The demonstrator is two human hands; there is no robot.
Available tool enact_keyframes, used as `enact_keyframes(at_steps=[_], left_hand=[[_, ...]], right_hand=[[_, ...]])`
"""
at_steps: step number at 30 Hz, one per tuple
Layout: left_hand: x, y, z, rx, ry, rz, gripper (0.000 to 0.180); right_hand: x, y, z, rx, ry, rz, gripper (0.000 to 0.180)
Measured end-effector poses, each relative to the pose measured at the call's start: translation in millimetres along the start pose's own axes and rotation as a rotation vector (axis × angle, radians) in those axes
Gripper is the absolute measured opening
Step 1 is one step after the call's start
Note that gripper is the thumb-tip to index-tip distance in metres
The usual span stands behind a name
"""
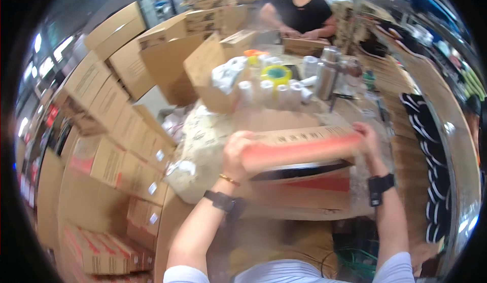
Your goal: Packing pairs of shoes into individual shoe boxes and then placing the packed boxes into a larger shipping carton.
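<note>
My left hand (238, 151) and my right hand (366, 140) grip the two ends of a long brown cardboard box piece (304, 145). Its near side carries a red band, smeared by motion, and dark print runs along its top. Just below it on the table lies a cardboard box (284, 194) with a red panel. A dark gap with a shiny strip shows between the two. Whether the upper piece is a lid joined to the lower box, I cannot tell.
Several white rolls (266, 91), a yellow tape roll (276, 73) and a steel flask (327, 74) stand farther back. Cardboard boxes (101, 98) pile up on the left. Black shoe-like items (436, 166) line a rack on the right. Across the table, a person (304, 14) handles another box.
</note>
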State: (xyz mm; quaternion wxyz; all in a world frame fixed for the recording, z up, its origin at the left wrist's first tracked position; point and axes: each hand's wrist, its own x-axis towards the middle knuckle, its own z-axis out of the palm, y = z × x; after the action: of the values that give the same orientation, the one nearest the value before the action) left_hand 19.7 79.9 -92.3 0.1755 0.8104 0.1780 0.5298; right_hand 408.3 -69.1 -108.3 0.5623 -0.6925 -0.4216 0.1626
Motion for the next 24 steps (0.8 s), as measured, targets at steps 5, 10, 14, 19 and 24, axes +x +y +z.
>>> enact_keyframes(at_steps=[5, 10, 14, 19, 24], left_hand=[[18.0, -5.4, -35.2, 0.384, -0.638, 0.085, 0.031], [42.6, 60.5, 0.6, 0.705, -1.1, -0.127, 0.11], [48.6, 51.0, -11.7, 0.472, -1.144, -0.3, 0.106], [4.2, 58.0, 0.9, 0.412, -0.654, -0.077, 0.091], [-81.8, 38.2, 24.2, -0.244, 0.189, -0.64, 0.089]], right_hand=[[-19.1, -103.4, 11.8, -0.362, -0.369, -0.253, 0.063], [-33.7, -98.5, 41.4, -0.91, -0.691, -0.574, 0.105], [-20.7, -120.0, 51.8, -0.719, -0.86, -0.359, 0.102], [-41.7, -32.1, 23.5, -0.31, -0.437, -0.568, 0.079], [-91.0, 22.0, 3.7, 0.295, -0.105, -0.048, 0.071]])
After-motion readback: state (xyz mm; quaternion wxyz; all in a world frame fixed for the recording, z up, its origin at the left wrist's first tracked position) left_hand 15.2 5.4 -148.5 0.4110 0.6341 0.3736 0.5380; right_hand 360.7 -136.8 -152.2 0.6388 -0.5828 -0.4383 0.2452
